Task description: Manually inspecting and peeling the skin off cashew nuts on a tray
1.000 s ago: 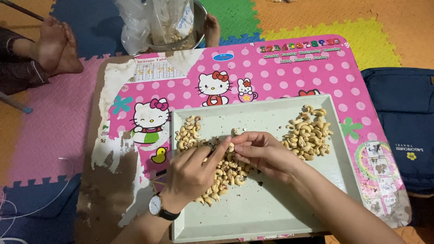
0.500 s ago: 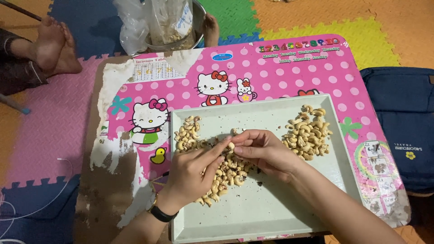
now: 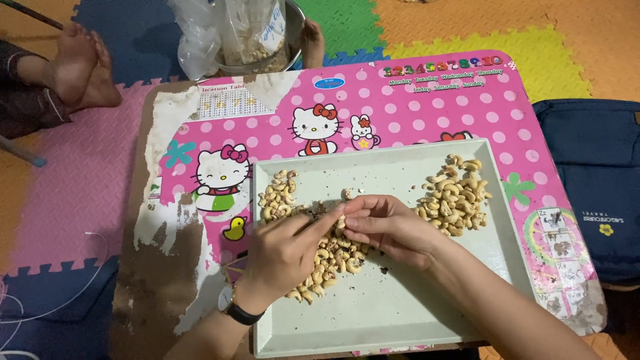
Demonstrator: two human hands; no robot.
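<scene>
While both hands pinch one cashew [image 3: 341,220], loose piles [image 3: 455,196] crowd the tray [image 3: 427,320].

Your desk [image 3: 413,113]: pink, dotted, cartoon-cat print, surface peeling at left edge. Beyond desk's far edge: metal bowl [image 3: 293,40] holding clear plastic bags [image 3: 227,33]. Right of desk: navy bag [image 3: 593,180]. Left of desk: someone's bare feet [image 3: 80,67], white cable [image 3: 60,300] on foam floor mats [image 3: 73,180].
</scene>
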